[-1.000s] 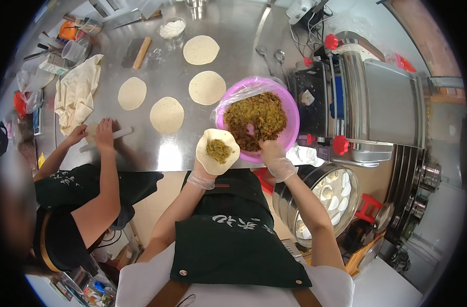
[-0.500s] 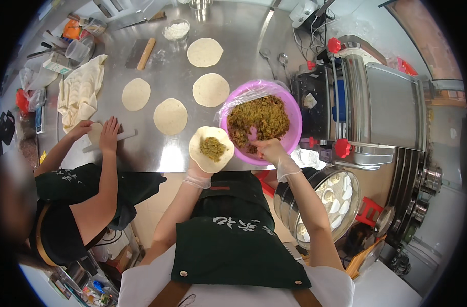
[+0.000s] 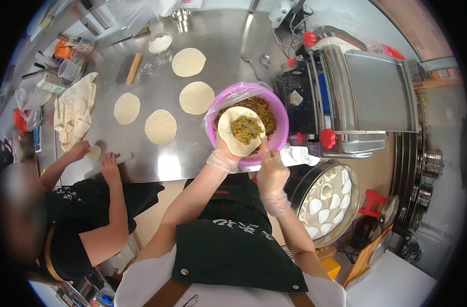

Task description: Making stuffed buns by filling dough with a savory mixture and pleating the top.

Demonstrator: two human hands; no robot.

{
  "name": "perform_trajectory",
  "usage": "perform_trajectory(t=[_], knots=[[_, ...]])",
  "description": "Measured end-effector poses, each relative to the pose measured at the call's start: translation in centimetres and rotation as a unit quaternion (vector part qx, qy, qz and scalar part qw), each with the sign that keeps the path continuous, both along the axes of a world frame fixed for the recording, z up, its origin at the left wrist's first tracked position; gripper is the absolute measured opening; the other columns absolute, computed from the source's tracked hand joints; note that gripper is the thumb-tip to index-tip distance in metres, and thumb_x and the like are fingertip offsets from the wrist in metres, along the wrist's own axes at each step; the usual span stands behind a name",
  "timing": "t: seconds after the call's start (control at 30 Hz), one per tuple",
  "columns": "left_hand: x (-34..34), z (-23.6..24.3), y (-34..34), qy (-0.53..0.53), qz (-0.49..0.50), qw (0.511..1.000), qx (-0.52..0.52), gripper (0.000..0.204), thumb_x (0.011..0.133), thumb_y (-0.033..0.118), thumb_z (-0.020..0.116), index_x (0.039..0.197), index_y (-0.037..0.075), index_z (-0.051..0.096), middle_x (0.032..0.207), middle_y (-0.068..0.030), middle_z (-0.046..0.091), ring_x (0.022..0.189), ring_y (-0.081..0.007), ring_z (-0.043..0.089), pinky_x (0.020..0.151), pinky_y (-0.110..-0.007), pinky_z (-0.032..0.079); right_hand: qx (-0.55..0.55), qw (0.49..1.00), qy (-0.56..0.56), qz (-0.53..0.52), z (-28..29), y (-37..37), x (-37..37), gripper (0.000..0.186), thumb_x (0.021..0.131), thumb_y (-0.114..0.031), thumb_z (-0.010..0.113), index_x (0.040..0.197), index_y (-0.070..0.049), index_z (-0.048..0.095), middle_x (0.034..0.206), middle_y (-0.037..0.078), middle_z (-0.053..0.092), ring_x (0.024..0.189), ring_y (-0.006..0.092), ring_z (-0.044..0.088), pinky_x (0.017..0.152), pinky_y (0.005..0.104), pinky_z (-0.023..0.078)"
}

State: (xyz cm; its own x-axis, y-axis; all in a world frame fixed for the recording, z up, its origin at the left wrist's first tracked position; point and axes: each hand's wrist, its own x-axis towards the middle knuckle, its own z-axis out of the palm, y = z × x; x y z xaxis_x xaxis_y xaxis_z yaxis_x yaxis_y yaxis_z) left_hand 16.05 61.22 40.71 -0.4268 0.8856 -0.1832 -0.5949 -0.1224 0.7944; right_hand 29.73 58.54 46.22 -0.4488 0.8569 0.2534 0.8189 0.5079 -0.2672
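With the left hand (image 3: pixel 225 153), holds a dough round (image 3: pixel 228 124) from beneath, topped with greenish filling (image 3: pixel 246 130), above the pink bowl (image 3: pixel 282 116). Has the right hand (image 3: pixel 272 175) at the round's lower-right edge; cannot make out the fingers' grip.

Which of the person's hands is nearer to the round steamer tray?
Right. The right hand is just up and left of the tray; the left hand is farther left, holding the filled dough wrapper over the pink bowl.
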Motion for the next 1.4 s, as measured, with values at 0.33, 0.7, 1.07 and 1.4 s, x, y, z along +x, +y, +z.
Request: perform_trajectory(t=[0.33,0.7,1.07,1.4], knots=[[0.6,2.4,1.1,-0.441,-0.110,0.890,0.034,0.034,0.097,0.038,0.045,0.088,0.008,0.059,0.093,-0.0097,0.063,0.086,-0.0259,0.061,0.074,-0.040,0.052,-0.139,0.951,0.276,-0.020,0.4,0.3,0.9,0.052,0.079,0.012,0.059,0.128,-0.006,0.060,0.074,0.011,0.059,0.057,0.0228,0.059,0.056,0.0323,0.050],[0.5,1.8,0.9,-0.432,-0.066,0.898,0.057,0.032,0.098,0.034,0.042,0.097,0.006,0.059,0.093,-0.0081,0.061,0.086,-0.0270,0.059,0.076,-0.040,0.052,-0.108,0.962,0.249,-0.015,0.2,-1.0,1.4,0.049,0.080,0.010,0.060,0.126,-0.006,0.060,0.092,0.020,0.066,0.068,0.0276,0.067,0.058,0.0328,0.053],[0.1,1.2,0.7,-0.369,-0.073,0.923,0.085,0.043,0.100,0.042,0.037,0.101,0.007,0.061,0.094,-0.0095,0.066,0.087,-0.0273,0.065,0.072,-0.043,0.055,0.088,0.995,0.040,0.023,-1.6,-1.7,1.0,0.063,0.066,0.007,0.061,0.126,-0.010,0.063,0.079,0.005,0.058,0.054,0.0194,0.058,0.048,0.0319,0.048],[-0.3,2.2,1.0,-0.334,-0.045,0.936,0.104,0.036,0.099,0.034,0.043,0.097,0.001,0.058,0.092,-0.0117,0.060,0.087,-0.0270,0.060,0.077,-0.038,0.052,-0.154,0.932,0.327,-0.019,1.4,-1.0,0.2,0.040,0.087,0.011,0.056,0.124,-0.001,0.062,0.081,0.007,0.060,0.072,0.0098,0.056,0.069,0.0223,0.048]])
